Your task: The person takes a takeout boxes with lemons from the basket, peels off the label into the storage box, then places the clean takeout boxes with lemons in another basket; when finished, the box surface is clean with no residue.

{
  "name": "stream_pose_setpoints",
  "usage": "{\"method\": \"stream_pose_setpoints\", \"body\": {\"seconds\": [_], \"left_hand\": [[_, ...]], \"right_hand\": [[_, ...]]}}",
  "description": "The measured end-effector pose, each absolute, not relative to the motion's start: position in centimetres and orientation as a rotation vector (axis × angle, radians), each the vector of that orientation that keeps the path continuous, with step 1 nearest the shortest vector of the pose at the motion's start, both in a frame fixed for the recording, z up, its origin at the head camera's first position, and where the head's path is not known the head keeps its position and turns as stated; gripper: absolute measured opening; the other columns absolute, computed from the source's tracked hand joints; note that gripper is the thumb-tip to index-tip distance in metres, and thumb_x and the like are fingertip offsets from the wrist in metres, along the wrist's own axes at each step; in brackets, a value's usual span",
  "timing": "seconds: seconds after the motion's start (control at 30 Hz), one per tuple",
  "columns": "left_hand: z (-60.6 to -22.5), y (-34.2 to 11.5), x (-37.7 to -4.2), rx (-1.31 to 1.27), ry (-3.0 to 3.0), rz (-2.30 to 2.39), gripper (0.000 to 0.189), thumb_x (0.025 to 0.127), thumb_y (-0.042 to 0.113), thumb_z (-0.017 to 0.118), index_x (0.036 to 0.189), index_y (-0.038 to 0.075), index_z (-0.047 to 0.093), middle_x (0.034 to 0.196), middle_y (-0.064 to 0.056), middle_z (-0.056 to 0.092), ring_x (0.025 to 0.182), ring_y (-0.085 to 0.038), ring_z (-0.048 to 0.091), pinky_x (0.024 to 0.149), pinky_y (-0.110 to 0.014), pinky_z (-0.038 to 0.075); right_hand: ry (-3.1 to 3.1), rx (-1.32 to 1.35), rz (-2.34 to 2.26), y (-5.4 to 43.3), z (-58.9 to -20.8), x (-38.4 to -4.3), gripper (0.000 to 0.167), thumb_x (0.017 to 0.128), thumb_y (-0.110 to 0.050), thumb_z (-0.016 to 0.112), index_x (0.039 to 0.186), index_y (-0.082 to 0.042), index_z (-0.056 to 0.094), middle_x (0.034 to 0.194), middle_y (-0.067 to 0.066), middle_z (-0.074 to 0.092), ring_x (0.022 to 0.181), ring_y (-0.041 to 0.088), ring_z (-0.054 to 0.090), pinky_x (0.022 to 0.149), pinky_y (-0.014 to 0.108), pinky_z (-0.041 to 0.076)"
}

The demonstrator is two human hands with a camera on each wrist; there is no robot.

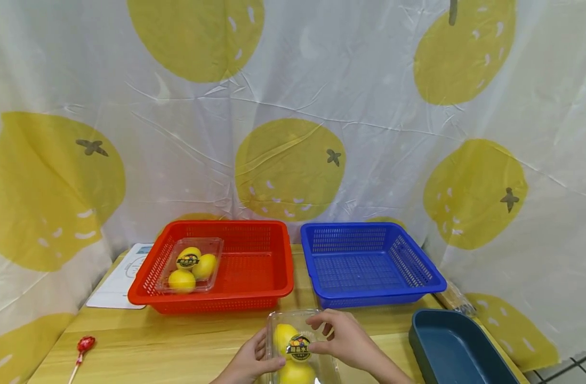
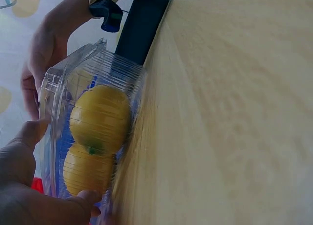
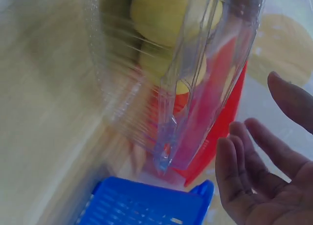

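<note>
A clear plastic fruit box (image 1: 325,356) with a round black label (image 1: 299,348) sits at the table's near edge. Inside show yellow lemon-like fruits (image 2: 100,118). My left hand (image 1: 250,358) grips the box by its left side, thumb toward the lid and fingers along the wall. Over the lid's right half hovers my right hand (image 1: 343,340), its fingers loosely bent and spread. In the right wrist view the right hand's fingers (image 3: 254,161) stand apart from the box's edge, holding nothing.
Behind stand a red basket (image 1: 254,303), holding another clear box of yellow fruits (image 1: 182,281), and a blue basket (image 1: 369,266). At right lies a dark teal tray (image 1: 458,341). A red lollipop (image 1: 85,344) and a paper sheet (image 1: 115,285) lie left.
</note>
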State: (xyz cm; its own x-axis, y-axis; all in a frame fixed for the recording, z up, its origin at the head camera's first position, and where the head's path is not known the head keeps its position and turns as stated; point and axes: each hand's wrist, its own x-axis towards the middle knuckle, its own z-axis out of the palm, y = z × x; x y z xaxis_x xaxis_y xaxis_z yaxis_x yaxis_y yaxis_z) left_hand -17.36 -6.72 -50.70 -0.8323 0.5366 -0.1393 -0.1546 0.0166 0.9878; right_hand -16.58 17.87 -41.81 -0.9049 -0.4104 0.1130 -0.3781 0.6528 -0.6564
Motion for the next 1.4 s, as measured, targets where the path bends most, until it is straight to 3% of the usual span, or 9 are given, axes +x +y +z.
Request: {"method": "stream_pose_setpoints", "body": {"seconds": [0.3,0.8,1.13,1.4], "left_hand": [[-50.5,-6.8,-17.3,0.413,1.832,1.863,0.095,0.092,0.025,0.068,0.148,-0.019,0.005,0.149,-0.042,0.023,0.135,-0.055,0.034,0.105,-0.054,0.044],[-50.5,-6.6,-17.2,0.421,1.816,1.876,0.093,0.093,0.025,0.067,0.148,-0.018,0.006,0.148,-0.043,0.025,0.135,-0.055,0.034,0.105,-0.053,0.045],[-50.6,-6.7,-17.2,0.414,1.832,1.882,0.093,0.092,0.025,0.068,0.148,-0.018,0.007,0.147,-0.042,0.028,0.133,-0.054,0.038,0.103,-0.051,0.047],[-50.7,-6.5,-17.2,0.438,1.807,1.913,0.092,0.092,0.022,0.068,0.148,-0.018,0.008,0.147,-0.041,0.031,0.132,-0.047,0.044,0.100,-0.043,0.051]], "right_hand": [[2.856,-0.828,-0.889,16.4,-42.0,-18.3,0.032,0.071,-0.026,0.085,0.098,-0.011,0.077,0.081,-0.007,0.070,0.070,-0.001,0.057,0.063,0.014,0.043],[2.871,-0.823,-0.863,16.2,-42.7,-18.0,0.030,0.075,-0.028,0.082,0.101,-0.013,0.079,0.083,-0.011,0.065,0.065,-0.006,0.044,0.058,0.012,0.035],[2.884,-0.786,-0.946,16.0,-43.4,-18.1,0.013,0.074,-0.026,0.084,0.084,-0.021,0.077,0.077,-0.015,0.061,0.066,-0.008,0.046,0.061,0.013,0.038],[2.859,-0.762,-1.054,15.7,-43.7,-18.2,0.010,0.075,-0.018,0.083,0.076,-0.019,0.073,0.070,-0.015,0.061,0.060,-0.009,0.047,0.059,0.013,0.040]]}}
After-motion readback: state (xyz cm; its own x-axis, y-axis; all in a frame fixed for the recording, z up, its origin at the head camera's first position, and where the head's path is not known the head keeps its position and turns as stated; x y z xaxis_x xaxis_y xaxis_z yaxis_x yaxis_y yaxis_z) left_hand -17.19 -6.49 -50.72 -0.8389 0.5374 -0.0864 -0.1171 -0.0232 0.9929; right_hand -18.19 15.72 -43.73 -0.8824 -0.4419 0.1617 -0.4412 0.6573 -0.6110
